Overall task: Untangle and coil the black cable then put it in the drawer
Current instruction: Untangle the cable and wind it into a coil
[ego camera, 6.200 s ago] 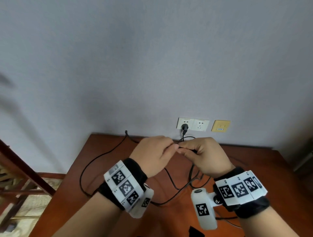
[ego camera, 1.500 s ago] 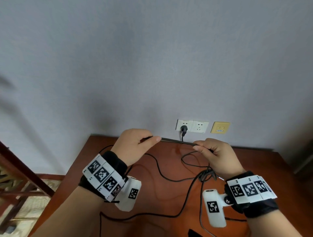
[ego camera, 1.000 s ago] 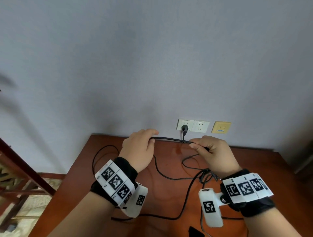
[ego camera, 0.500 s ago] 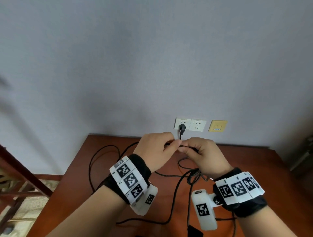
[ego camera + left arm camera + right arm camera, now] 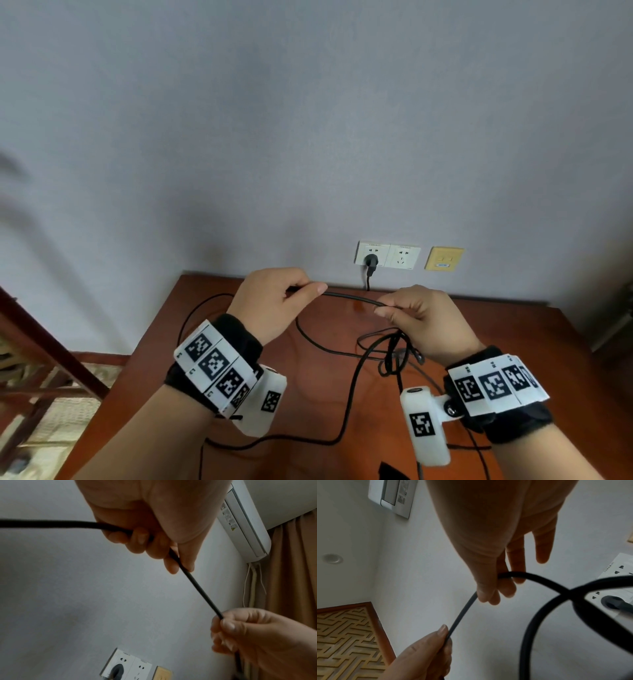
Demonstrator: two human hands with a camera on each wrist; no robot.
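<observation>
A thin black cable [image 5: 349, 298] is stretched taut between my two hands above the brown wooden table [image 5: 531, 329]. My left hand [image 5: 274, 301] pinches it between thumb and curled fingers, as the left wrist view shows with the cable [image 5: 197, 586] running to the other hand. My right hand [image 5: 416, 317] pinches the cable's other side, and gathered loops [image 5: 394, 356] hang below it. In the right wrist view the cable [image 5: 464, 609] passes under my thumb and a loop [image 5: 556, 601] crosses in front. More slack cable [image 5: 346, 404] trails over the table. No drawer is in view.
A white double wall socket [image 5: 387, 255] holds a black plug [image 5: 371, 263], and a yellow plate [image 5: 443, 259] sits beside it. A dark wooden frame [image 5: 51, 356] stands at the left. The grey wall rises right behind the table.
Half a second ago my hands met at the middle; now they have drawn apart, with a straight length of cable between them. The slack on the table has shifted.
</observation>
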